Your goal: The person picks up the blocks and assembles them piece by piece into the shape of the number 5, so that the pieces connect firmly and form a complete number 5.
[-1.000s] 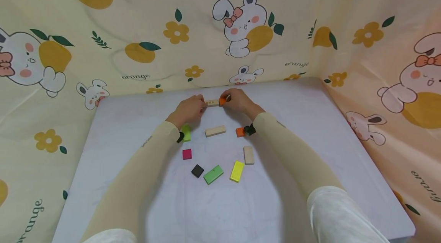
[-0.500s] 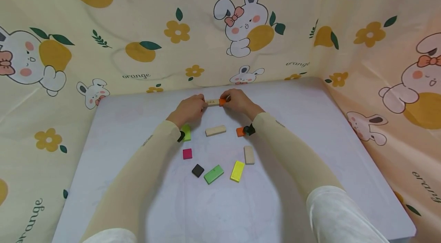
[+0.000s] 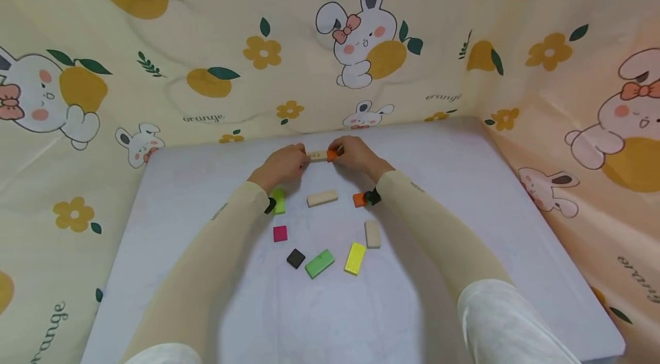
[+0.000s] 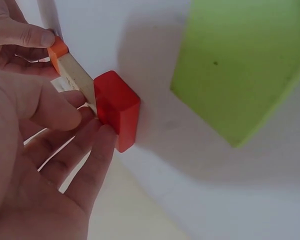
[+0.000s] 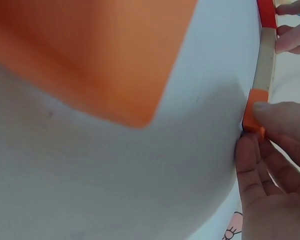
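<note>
At the far side of the table, a row of building blocks lies end to end under both hands. My right hand (image 3: 357,153) pinches the orange block (image 5: 256,116) at its right end, thumb on one face and fingertips against another. Beside that is a plain wooden block (image 3: 317,156) with faint printing. The red block (image 4: 116,110) at the left end is hidden by my left hand (image 3: 282,166) in the head view. In the left wrist view, the left fingers touch the red and wooden blocks, fairly straight, with the thumb apart from them.
Nearer me lie a lime block (image 3: 278,202), wooden blocks (image 3: 322,198) (image 3: 372,234), a second orange block (image 3: 359,199), and pink (image 3: 280,233), black (image 3: 296,258), green (image 3: 319,263) and yellow (image 3: 354,259) blocks. A printed curtain (image 3: 304,77) encloses the white table (image 3: 438,163).
The head view has shifted very slightly. Both hands keep their places at the row, and the loose blocks have not moved.
</note>
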`<state>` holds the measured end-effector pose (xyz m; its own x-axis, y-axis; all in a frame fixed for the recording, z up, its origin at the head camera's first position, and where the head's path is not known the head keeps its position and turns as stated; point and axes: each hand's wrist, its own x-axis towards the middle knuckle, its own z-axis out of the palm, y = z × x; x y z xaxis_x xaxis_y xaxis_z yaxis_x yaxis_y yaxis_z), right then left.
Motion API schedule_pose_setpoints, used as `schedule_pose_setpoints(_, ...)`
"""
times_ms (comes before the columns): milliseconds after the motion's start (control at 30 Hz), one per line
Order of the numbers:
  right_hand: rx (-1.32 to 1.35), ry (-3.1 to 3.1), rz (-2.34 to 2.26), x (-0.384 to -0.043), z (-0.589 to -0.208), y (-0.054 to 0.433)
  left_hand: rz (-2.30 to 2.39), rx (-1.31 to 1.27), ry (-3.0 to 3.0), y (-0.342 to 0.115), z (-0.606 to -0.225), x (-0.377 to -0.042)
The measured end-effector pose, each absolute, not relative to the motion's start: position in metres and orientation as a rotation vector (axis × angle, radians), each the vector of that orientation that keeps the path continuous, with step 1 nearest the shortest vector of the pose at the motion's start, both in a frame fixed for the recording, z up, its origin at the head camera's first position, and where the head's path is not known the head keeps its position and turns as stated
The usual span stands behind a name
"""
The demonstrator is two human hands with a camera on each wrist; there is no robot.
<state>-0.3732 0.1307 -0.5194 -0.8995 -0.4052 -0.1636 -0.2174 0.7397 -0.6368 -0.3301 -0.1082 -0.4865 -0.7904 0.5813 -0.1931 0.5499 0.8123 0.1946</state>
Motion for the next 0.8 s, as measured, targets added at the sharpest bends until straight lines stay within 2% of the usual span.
schedule_pose_setpoints(267, -0.511, 2.643, -0.925, -0.375, -0.525, 0.131, 0.321, 0.799, 2.743, -0.110, -0.488, -0.334)
schedule_pose_setpoints(800, -0.487, 2.613, -0.993, -0.370, -0.512, 0.138, 1.008, 0.479, 2.724, -0.126, -0.493, -0.348)
